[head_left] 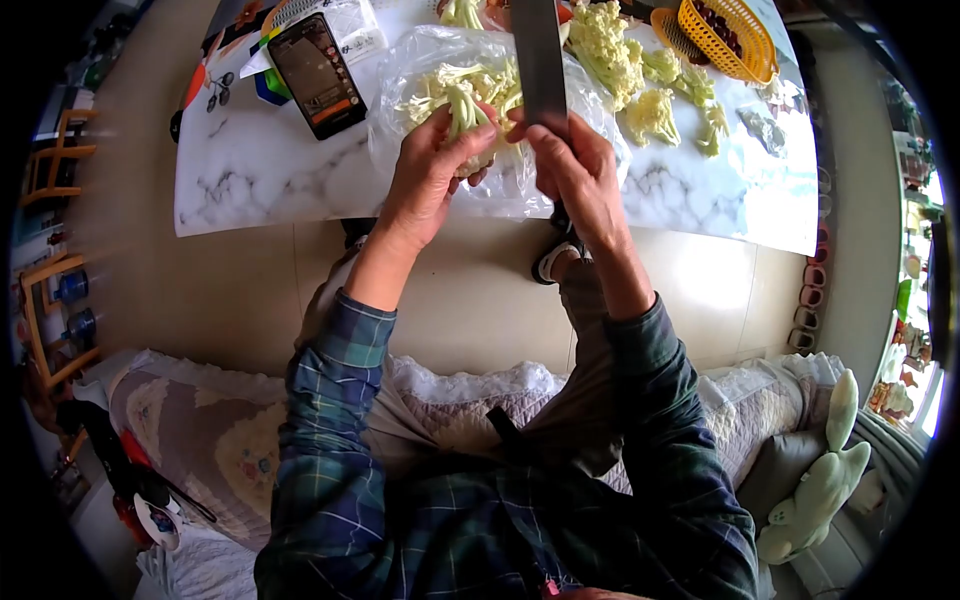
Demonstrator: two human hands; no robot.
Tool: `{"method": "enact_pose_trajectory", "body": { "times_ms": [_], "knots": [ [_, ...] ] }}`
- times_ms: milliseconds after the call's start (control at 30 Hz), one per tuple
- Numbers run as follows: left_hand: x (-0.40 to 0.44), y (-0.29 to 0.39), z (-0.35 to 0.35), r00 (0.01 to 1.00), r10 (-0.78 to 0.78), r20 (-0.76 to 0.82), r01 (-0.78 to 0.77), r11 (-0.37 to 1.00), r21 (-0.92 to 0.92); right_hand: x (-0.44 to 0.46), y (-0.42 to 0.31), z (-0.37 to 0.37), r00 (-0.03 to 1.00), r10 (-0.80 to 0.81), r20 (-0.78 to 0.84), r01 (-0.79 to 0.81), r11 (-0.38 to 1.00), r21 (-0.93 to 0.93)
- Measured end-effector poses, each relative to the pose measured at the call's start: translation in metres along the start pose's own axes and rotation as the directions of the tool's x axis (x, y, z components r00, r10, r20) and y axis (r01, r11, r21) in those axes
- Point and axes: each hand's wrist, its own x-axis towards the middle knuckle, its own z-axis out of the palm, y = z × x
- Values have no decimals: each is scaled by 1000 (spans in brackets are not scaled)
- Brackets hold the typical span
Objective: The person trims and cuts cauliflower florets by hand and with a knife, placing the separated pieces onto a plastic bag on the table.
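Note:
My left hand [437,165] is closed around a cauliflower floret [465,112], its pale green stalk pointing away from me. In my right hand [577,165] is a wide-bladed kitchen knife [541,65], blade upright and pointing to the far side; the handle is hidden in my fingers. The two hands are close together at the near part of the table. Beneath them lies a clear plastic bag [395,75] with cut cauliflower pieces [440,84] on it. A larger cauliflower chunk [603,55] and loose florets [652,117] lie to the right of the knife.
The marble-patterned table [290,190] holds a propped smartphone [318,76] at the left. A yellow basket [735,38] of dark red fruit stands at the far right, near a crumpled piece of clear plastic [765,130]. Behind me is a quilted sofa [200,420] with a plush rabbit [818,490].

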Motion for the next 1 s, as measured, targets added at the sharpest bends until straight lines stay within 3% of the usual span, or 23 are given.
{"method": "enact_pose_trajectory", "body": {
  "times_ms": [67,133,167,233,267,333,367,400,467,500,533,633,733,800,867,933,1000],
  "knots": [
    [-4,0,4,1000,6,7,-6,1000,-17,3,12,-9,985,-163,-50,146,958,-246],
    [-10,3,12,999,-45,-8,44,998,-49,-5,8,-11,968,-252,20,235,870,-433],
    [-12,5,12,999,-47,-8,47,998,-49,-8,8,-10,968,-250,18,233,871,-433],
    [-15,6,12,991,-125,52,126,992,-14,-16,9,-9,927,-331,174,363,682,-635],
    [-14,-3,11,991,-127,50,128,992,-12,-20,13,-12,927,-331,175,363,684,-632],
    [-8,-21,-5,980,-184,81,192,974,-119,-14,26,-13,840,-500,211,518,624,-586],
    [-9,-20,-4,979,-164,117,178,977,-118,-13,33,-9,866,-480,143,482,720,-499],
    [-11,-23,-1,986,-159,49,163,982,-91,-16,32,-9,888,-432,157,444,719,-534],
    [-7,-21,1,984,-118,135,141,975,-170,-22,24,-3,953,-274,130,298,765,-571],
    [-9,-12,-3,977,-117,178,151,969,-193,-19,28,2,954,-281,100,295,834,-467],
    [-11,-8,3,975,-190,113,209,958,-196,-22,33,4,962,-269,52,268,887,-376],
    [-7,-15,2,979,-140,145,170,959,-227,-20,29,9,970,-233,64,241,920,-309],
    [-6,-18,5,990,-121,79,137,962,-235,-24,30,13,996,-67,63,75,988,-132],
    [-3,-20,2,996,-80,40,87,971,-223,-23,31,12,995,-75,64,82,989,-122],
    [-1,-18,-1,998,-63,22,65,987,-144,-21,35,12,988,-148,-42,147,988,-40],
    [-13,1,2,993,-102,57,106,991,-80,-21,20,7,972,-206,-113,151,917,-370],
    [-16,-4,-5,980,-174,101,183,978,-96,-20,12,7,929,-365,-53,241,708,-664]
  ]
}}
